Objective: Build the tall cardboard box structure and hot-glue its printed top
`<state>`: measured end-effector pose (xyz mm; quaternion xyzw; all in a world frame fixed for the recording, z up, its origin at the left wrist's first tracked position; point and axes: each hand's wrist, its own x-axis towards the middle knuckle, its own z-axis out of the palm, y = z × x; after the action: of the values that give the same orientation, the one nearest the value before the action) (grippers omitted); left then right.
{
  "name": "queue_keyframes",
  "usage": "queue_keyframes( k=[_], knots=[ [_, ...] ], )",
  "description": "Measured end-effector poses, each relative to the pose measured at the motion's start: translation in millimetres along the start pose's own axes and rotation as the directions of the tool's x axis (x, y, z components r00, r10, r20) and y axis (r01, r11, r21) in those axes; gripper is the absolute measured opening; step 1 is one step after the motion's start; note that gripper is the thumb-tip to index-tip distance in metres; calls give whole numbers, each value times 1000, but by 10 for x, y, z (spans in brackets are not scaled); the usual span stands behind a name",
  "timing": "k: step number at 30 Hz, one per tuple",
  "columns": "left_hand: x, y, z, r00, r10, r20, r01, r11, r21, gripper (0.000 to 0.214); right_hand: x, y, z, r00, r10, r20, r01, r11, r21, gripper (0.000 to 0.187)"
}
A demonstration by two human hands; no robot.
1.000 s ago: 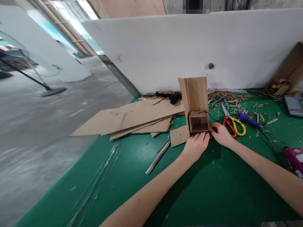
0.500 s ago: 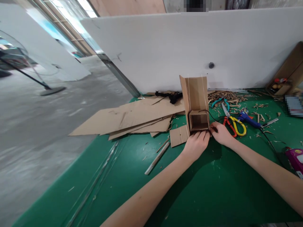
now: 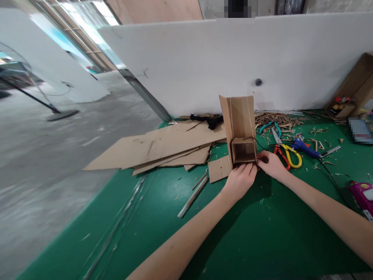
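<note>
A small cardboard box structure (image 3: 241,128) stands upright on the green table (image 3: 256,233), with a tall back panel and a little open cube at its base. My left hand (image 3: 240,181) presses against the front lower edge of the cube, fingers curled on it. My right hand (image 3: 271,165) grips the cube's right lower corner, fingers closed. A thin black wire (image 3: 256,142) runs across the box's right side.
Flat cardboard sheets (image 3: 163,149) lie to the left. Yellow and red scissors (image 3: 287,153), a blue glue gun (image 3: 305,147), cardboard scraps (image 3: 276,118), a metal ruler (image 3: 194,196) and a pink object (image 3: 363,196) lie around. A white partition (image 3: 233,58) backs the table.
</note>
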<state>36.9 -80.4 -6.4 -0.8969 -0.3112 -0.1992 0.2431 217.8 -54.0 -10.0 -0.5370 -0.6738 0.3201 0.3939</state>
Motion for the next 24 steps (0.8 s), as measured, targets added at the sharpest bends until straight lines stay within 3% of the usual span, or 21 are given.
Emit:
queue_keyframes(
  k=[13, 24],
  knots=[
    [-17, 32, 1, 1000, -4, 12, 4, 1000, 4, 21, 6, 10, 44, 1000, 11, -26, -10, 998, 60, 9],
    [-25, 29, 40, 1000, -18, 12, 18, 1000, -3, 23, -32, -50, 47, 986, 154, 69, -163, 974, 156, 12]
  ],
)
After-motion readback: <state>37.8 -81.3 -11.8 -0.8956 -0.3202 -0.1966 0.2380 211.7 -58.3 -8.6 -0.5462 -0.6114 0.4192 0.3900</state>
